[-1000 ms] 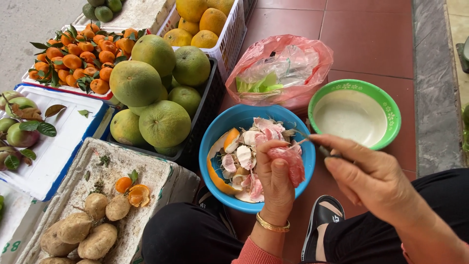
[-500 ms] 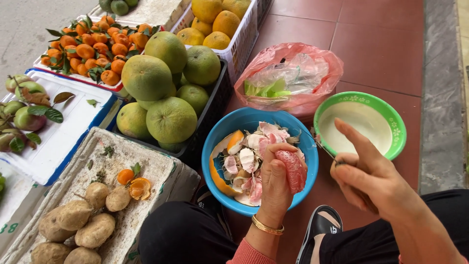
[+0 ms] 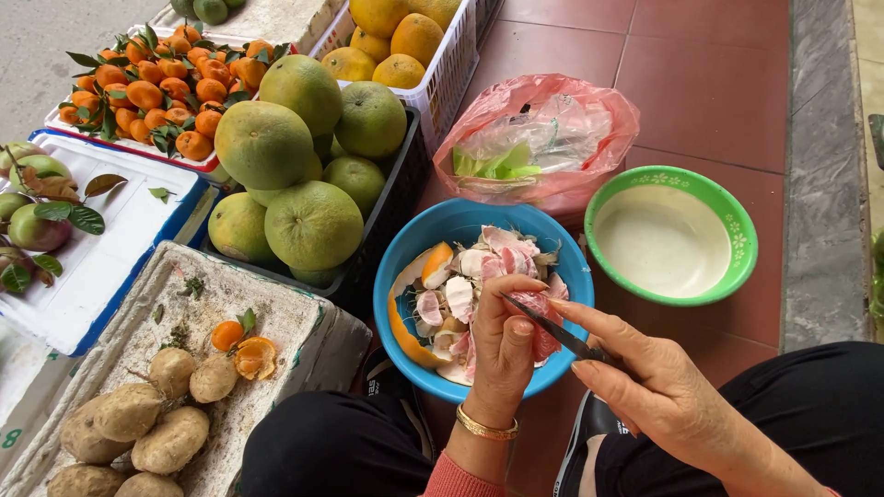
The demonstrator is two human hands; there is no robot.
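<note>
**Over the blue bowl, lower centre: knife laid against a pink segment**

Low in the middle of the frame, we see our left hand point(image 3: 502, 336) closed around a pink pomelo segment point(image 3: 543, 322), thumb on top, holding it just above the blue bowl point(image 3: 405, 267). Our right hand point(image 3: 658, 391) grips a small knife point(image 3: 552, 329) between thumb and forefinger. The knife's long axis runs on a diagonal, handle at lower right inside the fingers, blade tip pointing to the upper left, where it meets the segment beside the left thumb. The bowl holds pale peelings, pink scraps and a curved strip of orange-lined rind along its left wall.

To the right of it sits a green bowl point(image 3: 737, 230) with a white inside and a small flower pattern round the rim. At upper centre, touching the blue bowl's far edge, lies a pink plastic bag point(image 3: 608, 110), crumpled, with clear film and green scraps inside.

Left of the bowl, a black crate point(image 3: 396, 207) carries large green pomelos point(image 3: 313, 225). Above it, a white lattice basket point(image 3: 451, 64) holds yellow-orange fruit. At upper left, a red-rimmed tray bears leafy tangerines point(image 3: 147, 97). A white foam box point(image 3: 295, 322) at lower left holds brown tubers point(image 3: 170, 442) and a peeled tangerine. A blue-edged white lid point(image 3: 120, 239) lies at mid left.
</note>
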